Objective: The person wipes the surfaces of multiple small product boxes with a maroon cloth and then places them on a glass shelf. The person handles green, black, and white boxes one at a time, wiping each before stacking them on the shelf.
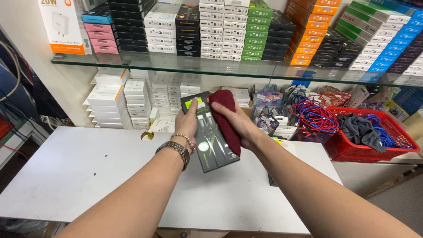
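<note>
Behind the white table (pixel 88 176), stacked shelves loomed while the left hand (pixel 188 123) gripped a light, stiff cable box (pixel 209 141) by its edge, the right hand (pixel 240 125) clutching a soft maroon cloth (pixel 225 117).

Head camera looks down, close, over white table (pixel 88 176).

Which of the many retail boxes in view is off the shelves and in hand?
The long black cable box with green accents: the left hand holds it above the white table, unlike the shelved stacks.
</note>
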